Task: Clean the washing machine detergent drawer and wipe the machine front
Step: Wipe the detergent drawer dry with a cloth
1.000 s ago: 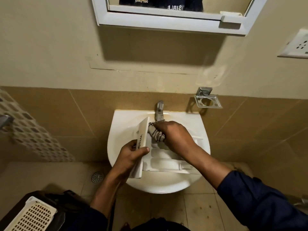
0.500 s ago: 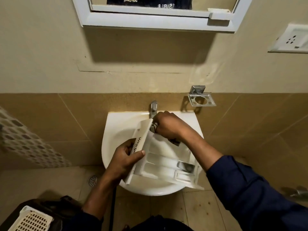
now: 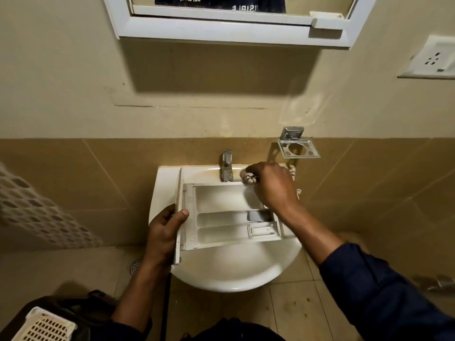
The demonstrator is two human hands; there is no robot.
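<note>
Gripping drawer (image 3: 229, 215) front, left hand (image 3: 163, 233); over sink (image 3: 236, 274).

Beige wall (image 3: 73, 70) over tan tiles (image 3: 61, 173); white mirror frame (image 3: 221, 30), 1 socket (image 3: 430, 57), possibly a floor drain (image 3: 135, 266).

The white detergent drawer (image 3: 221, 217) lies over the sink (image 3: 234, 279), compartments up, front panel toward its left rim; the striped cloth (image 3: 248, 177) is bunched at the back rim.

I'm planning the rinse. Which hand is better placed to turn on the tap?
Right, probably. The right hand is just beside the tap, though it grips a cloth. The left hand grips the drawer by its front panel, holding it over the sink.
</note>
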